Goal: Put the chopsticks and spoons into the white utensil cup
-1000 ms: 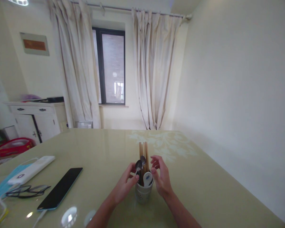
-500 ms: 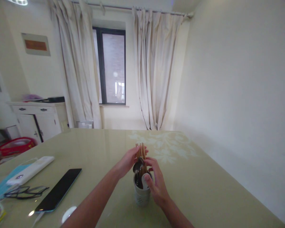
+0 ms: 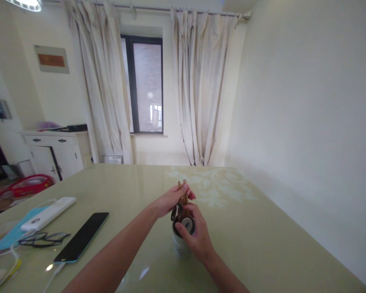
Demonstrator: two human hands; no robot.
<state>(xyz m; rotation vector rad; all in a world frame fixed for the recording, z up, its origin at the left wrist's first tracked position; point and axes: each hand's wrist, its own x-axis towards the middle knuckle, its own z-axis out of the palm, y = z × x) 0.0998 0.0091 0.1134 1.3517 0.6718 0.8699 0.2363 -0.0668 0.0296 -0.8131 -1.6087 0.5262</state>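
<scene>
A white perforated utensil holder (image 3: 179, 246) stands on the glossy green table (image 3: 256, 232). It holds brown wooden chopsticks (image 3: 183, 193), metal spoons (image 3: 174, 212) and a white spoon (image 3: 188, 224). My left hand (image 3: 171, 199) reaches over from the left and its fingers close round the upper part of the chopsticks. My right hand (image 3: 195, 238) wraps the holder's rim from the near right side, thumb by the white spoon.
At the table's left lie a black phone (image 3: 82, 237) on a cable, dark glasses (image 3: 42, 238), a white remote (image 3: 49, 213) and a blue mask (image 3: 12, 232). A bare wall runs along the right edge. Behind are curtains, a window and a white cabinet (image 3: 56, 150).
My left hand went from the holder's left side up onto the chopsticks. My right hand dropped and closed on the holder's rim. The view shifted slightly right.
</scene>
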